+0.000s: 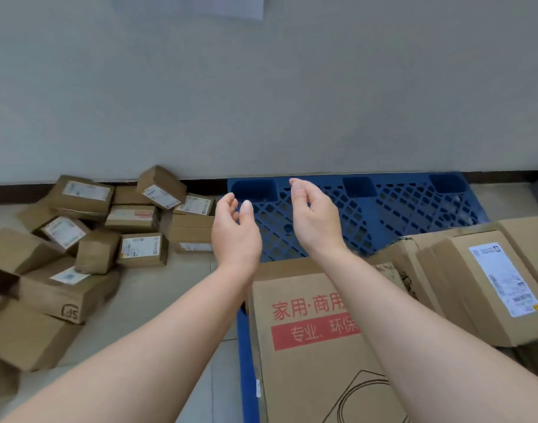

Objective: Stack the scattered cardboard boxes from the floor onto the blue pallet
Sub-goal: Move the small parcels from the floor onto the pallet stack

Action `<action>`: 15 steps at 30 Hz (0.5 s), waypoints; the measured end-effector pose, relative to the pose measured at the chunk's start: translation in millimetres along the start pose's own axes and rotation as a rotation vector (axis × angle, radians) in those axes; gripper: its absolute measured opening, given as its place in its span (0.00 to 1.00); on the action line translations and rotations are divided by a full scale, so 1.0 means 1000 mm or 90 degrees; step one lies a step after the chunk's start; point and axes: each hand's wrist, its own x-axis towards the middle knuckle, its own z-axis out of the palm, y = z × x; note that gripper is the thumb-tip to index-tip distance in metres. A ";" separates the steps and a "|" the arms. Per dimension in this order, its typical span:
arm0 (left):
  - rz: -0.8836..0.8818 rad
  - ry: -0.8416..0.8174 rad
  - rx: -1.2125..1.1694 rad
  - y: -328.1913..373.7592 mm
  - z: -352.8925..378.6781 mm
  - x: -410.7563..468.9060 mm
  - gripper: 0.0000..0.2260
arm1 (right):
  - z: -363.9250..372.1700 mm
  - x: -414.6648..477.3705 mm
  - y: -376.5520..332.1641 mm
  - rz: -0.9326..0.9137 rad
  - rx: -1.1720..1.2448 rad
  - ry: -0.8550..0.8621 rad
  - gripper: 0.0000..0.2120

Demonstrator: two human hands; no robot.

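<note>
- Both hands are raised in front of the person with nothing in them: the left hand [235, 230] is loosely cupped, its fingers curled partway toward the thumb, and the right hand [315, 213] is likewise half-open, palm turned inward toward the other.
- The two hands hover close together above the near-left part of the blue pallet [383, 209], which lies against the wall [261, 102].
- The scattered boxes [87, 236] still to be moved lie in a loose heap on the floor [158, 288], entirely to the left of both hands and lower than them.
- The left hand is the nearer one to that heap; the closest pieces, a stack of flat boxes [191, 230] just beside the pallet's left edge, sit almost next to its wrist.
- Those flat boxes seem to run roughly left to right, along the wall, so a grasp across the short sides would probably suit.
- On the pallet already: a large printed carton [304, 346] under the forearms, and labelled boxes [487, 282] to its right. The far half of the pallet is bare.
- The next move therefore looks to be a reach leftward and down.
</note>
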 end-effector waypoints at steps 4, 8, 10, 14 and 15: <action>-0.027 0.031 -0.008 -0.005 -0.049 0.047 0.17 | 0.063 0.010 -0.024 0.008 0.000 -0.034 0.19; -0.059 0.050 0.007 -0.016 -0.095 0.093 0.17 | 0.123 0.022 -0.046 0.013 -0.007 -0.052 0.20; -0.085 0.060 0.022 -0.021 -0.115 0.113 0.17 | 0.151 0.029 -0.055 0.015 -0.018 -0.060 0.20; -0.135 0.081 0.049 -0.029 -0.154 0.144 0.17 | 0.196 0.041 -0.063 0.026 -0.057 -0.085 0.21; -0.149 0.085 0.053 -0.031 -0.162 0.150 0.17 | 0.205 0.044 -0.064 0.030 -0.068 -0.093 0.21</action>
